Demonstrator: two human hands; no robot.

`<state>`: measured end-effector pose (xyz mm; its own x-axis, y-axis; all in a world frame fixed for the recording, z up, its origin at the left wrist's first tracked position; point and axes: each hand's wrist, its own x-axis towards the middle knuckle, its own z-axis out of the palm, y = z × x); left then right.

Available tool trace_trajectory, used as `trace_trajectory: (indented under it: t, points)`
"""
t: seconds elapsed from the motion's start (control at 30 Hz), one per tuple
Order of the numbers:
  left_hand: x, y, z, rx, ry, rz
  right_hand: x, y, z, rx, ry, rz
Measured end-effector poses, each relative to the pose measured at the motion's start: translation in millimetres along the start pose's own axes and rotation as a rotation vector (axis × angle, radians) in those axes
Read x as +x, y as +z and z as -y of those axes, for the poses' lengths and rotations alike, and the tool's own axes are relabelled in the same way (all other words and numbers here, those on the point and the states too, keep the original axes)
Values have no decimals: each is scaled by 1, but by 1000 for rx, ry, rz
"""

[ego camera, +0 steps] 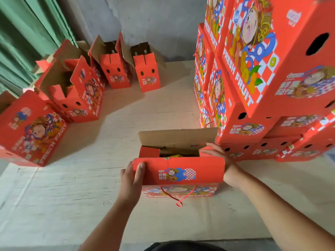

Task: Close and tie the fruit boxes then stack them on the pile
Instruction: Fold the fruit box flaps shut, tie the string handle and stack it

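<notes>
- Far left, more open boxes wait in a row on the floor. Their flaps stick up, so a bump could knock one over.
- The left hand grips the left end of the near flap, thumb on the red front and fingers curled behind. If it lets go too soon, I think the flap may spring back up.
- The fruit box sits on the floor in the middle, just in front of the person. It is not closed yet, and something yellow shows inside. Fruit poking up could get squashed.
- The red cord hangs loose down the front. It is not tied, so it could slip or get trapped under a flap.
- The right hand rests with straight fingers on the right side flap, holding nothing. Fingers could get pinched as the flaps fold in.
- The pile stands just beside the box on the right. It is tall and looks a bit uneven. One more box set down crooked could make it tip.
</notes>
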<state>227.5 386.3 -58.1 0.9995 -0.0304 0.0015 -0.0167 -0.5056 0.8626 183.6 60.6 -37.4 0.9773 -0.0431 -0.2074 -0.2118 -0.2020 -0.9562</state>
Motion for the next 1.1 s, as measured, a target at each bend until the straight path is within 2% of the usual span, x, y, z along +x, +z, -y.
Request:
trace_trajectory:
  t: [0.03,0.17,0.2,0.3,0.37,0.47,0.57,0.67,0.77,0.83,0.93,1.0,1.1]
  points:
    - [0,5,-2,-21,-44,-18,-2,2,1,76,-1,-81]
    - [-2,16,1,-4,-113,-30,-14,10,3,672,54,-474]
    - [-1,18,1,0,-122,-39,-17,11,2,624,39,-514]
    - [0,20,-1,-23,-115,-74,-23,22,-13,-60,-133,-419]
    - [-2,22,-4,64,-56,-82,-20,33,-22,-341,-225,-443]
    - [-3,22,-4,180,49,-118,-20,39,-26,-409,-223,-469]
    - [2,18,-3,327,102,-84,-22,38,-28,-501,-209,-452]
    - [4,14,-7,518,259,-42,-23,37,-22,-798,-307,-539]
    - [3,17,-10,612,378,-7,-25,43,-10,-1042,-355,-407]
    - [3,19,-8,724,398,88,-24,50,-3,-1060,-339,-341]
    - [8,17,-6,760,357,189,-14,50,21,-904,-514,-500]
    - [10,17,-5,766,350,212,1,39,43,-904,-575,-557]
    - [9,18,-7,759,354,184,20,23,65,-963,-399,-420]
